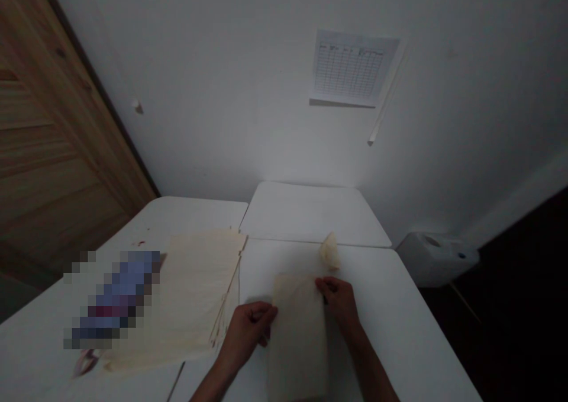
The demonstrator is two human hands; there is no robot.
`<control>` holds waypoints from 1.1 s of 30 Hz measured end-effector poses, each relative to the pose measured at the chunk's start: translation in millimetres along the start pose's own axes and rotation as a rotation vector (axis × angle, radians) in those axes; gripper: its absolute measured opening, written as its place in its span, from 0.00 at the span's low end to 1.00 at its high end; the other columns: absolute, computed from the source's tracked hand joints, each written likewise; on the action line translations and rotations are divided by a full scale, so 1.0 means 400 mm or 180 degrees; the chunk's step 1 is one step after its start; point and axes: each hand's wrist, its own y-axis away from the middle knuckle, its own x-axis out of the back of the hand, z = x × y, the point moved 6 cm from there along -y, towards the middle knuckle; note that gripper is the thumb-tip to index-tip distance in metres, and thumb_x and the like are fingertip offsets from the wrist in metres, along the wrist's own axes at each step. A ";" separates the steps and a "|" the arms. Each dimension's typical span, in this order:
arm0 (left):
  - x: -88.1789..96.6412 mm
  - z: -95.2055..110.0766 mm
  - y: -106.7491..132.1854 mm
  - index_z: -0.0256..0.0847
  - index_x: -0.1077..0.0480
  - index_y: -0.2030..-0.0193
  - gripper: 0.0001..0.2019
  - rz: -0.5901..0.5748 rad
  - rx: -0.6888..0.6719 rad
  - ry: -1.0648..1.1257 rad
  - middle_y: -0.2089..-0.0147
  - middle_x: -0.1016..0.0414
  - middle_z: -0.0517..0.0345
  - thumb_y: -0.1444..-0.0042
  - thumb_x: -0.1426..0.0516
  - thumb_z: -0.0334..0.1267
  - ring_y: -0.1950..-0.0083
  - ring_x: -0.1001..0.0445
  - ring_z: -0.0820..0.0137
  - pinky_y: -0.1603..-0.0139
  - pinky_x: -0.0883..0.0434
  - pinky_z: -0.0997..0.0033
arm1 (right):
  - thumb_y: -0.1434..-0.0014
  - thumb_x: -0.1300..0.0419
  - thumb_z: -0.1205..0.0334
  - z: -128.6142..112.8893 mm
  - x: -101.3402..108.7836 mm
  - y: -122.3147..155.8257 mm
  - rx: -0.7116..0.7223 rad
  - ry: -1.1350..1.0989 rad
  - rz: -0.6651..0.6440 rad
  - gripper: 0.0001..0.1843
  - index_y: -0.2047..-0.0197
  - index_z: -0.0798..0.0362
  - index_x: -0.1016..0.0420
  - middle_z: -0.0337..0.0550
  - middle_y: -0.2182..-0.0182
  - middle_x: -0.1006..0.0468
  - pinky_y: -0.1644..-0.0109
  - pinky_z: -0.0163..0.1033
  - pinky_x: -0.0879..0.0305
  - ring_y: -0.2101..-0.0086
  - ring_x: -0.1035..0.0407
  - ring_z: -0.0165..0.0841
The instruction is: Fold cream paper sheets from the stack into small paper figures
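A rectangular cream sheet of paper or cloth (298,337) lies on the white table (368,307) straight in front of me. My left hand (247,331) is curled at its left edge, and my right hand (338,302) grips near its upper right corner. A stack of similar cream sheets (186,295) lies left of my left hand, its edges slightly fanned. Beyond my right hand sits a small crumpled cream piece (329,251). The sheet's near end runs out of view at the bottom.
A second white table section (310,212) adjoins at the far side. A pixelated, unreadable patch (113,298) covers something left of the stack. A wooden door (57,124) stands at left, a printed chart (352,67) hangs on the wall, and a white plastic object (437,259) sits right of the table.
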 end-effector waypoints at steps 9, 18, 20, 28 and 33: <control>0.009 -0.003 0.003 0.35 0.24 0.72 0.24 0.0132 -0.0121 -0.0156 0.84 0.32 0.60 0.52 0.42 0.59 0.83 0.35 0.72 0.83 0.36 0.75 | 0.51 0.37 0.40 -0.014 -0.008 0.007 -0.0013 -0.0132 -0.0085 0.26 0.67 0.59 0.20 0.46 0.74 0.22 0.71 0.37 0.36 0.74 0.31 0.35; 0.011 -0.005 0.006 0.36 0.25 0.71 0.23 0.0147 -0.0123 -0.0253 0.83 0.34 0.62 0.50 0.43 0.58 0.83 0.35 0.73 0.82 0.36 0.76 | 0.50 0.38 0.39 -0.012 -0.007 0.008 0.0043 0.0138 0.0027 0.27 0.69 0.59 0.20 0.45 0.76 0.23 0.73 0.35 0.38 0.76 0.33 0.33; 0.011 -0.001 0.006 0.36 0.25 0.72 0.23 0.0158 -0.0105 -0.0197 0.84 0.34 0.62 0.51 0.43 0.59 0.83 0.35 0.73 0.82 0.36 0.76 | 0.49 0.38 0.40 -0.019 -0.007 0.010 0.0100 0.0191 0.0024 0.27 0.70 0.59 0.20 0.45 0.77 0.23 0.73 0.35 0.39 0.76 0.33 0.33; 0.031 0.082 -0.003 0.36 0.24 0.70 0.23 0.0586 -0.0340 -0.0035 0.81 0.29 0.60 0.56 0.39 0.58 0.81 0.36 0.73 0.79 0.38 0.76 | 0.47 0.38 0.45 -0.055 -0.020 0.036 0.0252 0.0257 -0.0135 0.21 0.69 0.57 0.19 0.44 0.75 0.21 0.70 0.34 0.38 0.73 0.30 0.34; 0.035 0.092 -0.011 0.37 0.24 0.72 0.23 0.0653 -0.0431 -0.0073 0.81 0.30 0.60 0.55 0.40 0.59 0.80 0.36 0.73 0.79 0.40 0.75 | 0.47 0.37 0.46 -0.065 -0.023 0.045 0.0225 0.0180 -0.0147 0.20 0.67 0.57 0.19 0.46 0.73 0.20 0.68 0.36 0.35 0.71 0.28 0.37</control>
